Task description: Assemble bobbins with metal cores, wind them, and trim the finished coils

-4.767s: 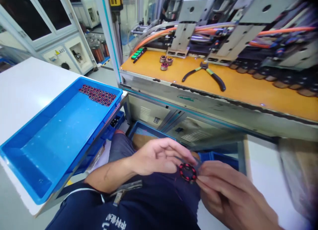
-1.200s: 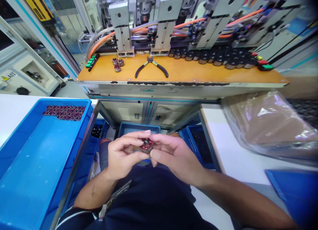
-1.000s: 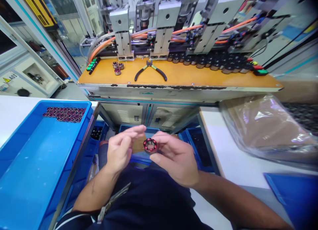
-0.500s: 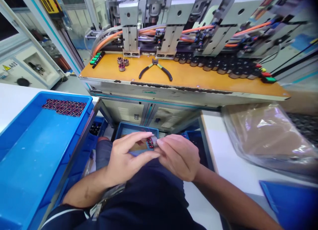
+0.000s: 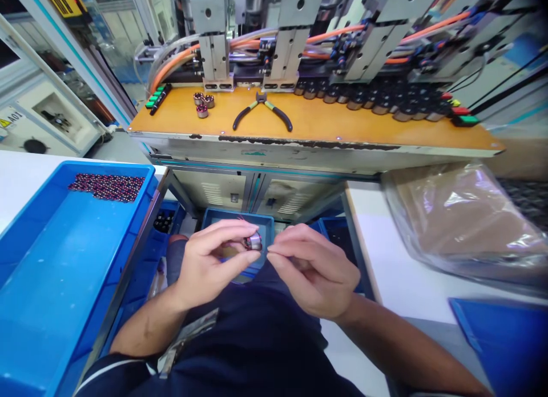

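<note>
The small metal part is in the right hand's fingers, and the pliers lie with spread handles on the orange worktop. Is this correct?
Wrong hand: the head view shows the left hand holding the small metal part. The pliers do lie with spread handles on the orange worktop.

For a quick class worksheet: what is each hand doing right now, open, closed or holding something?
Left hand: closed, holding a metal ring.
Right hand: closed in a pinch, apart from the metal ring; cannot tell whether it holds anything.
</note>
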Available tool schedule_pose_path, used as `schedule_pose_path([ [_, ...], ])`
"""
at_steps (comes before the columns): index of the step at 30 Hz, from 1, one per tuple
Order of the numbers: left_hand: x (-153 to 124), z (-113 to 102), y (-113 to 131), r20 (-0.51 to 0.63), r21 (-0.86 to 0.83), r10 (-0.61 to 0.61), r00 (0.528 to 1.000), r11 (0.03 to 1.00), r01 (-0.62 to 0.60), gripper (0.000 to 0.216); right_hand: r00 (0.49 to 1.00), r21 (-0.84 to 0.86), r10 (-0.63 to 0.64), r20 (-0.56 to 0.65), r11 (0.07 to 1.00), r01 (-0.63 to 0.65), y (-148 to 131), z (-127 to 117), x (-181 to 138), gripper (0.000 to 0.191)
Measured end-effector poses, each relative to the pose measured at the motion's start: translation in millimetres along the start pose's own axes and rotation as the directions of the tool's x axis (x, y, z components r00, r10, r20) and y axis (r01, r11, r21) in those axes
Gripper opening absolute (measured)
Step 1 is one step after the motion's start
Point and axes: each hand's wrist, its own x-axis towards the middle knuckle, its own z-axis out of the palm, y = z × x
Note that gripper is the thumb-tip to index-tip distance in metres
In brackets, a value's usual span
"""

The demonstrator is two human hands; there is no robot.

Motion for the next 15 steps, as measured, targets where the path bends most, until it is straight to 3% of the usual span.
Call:
schedule_pose_path([
  [3, 0, 2, 2, -0.01, -0.175, -0.144, 0.99, 0.975, 0.14, 0.025, 0.999, -0.063, -0.024, -0.033, 0.998, 0.022, -1, 1, -4, 0.026],
  [7, 1, 4, 1, -0.001, -0.242, -0.15, 0.989, 0.959, 0.145, 0.026, 0.997, -0.056, 0.022, -0.078, 0.998, -0.027, -1, 3, -8, 0.023],
  [10, 1, 2, -1, -0.019, -0.177, -0.093, 0.996, 0.98, 0.088, 0.027, 0.975, 0.01, 0.188, -0.117, 0.982, -0.188, 5, 0, -13, 0.015],
  [13, 2, -6, -1, -0.024, -0.029, 0.0, 1.0, 1.0, -0.001, 0.024, 0.922, 0.011, 0.375, -0.097, 0.927, -0.376, 14, -15, -17, 0.016],
  [15, 3, -12, 2, 0.009, 0.104, 0.06, 0.998, 0.993, -0.061, 0.022, 0.951, -0.133, 0.288, -0.109, 0.944, -0.301, 17, -29, -13, 0.011],
])
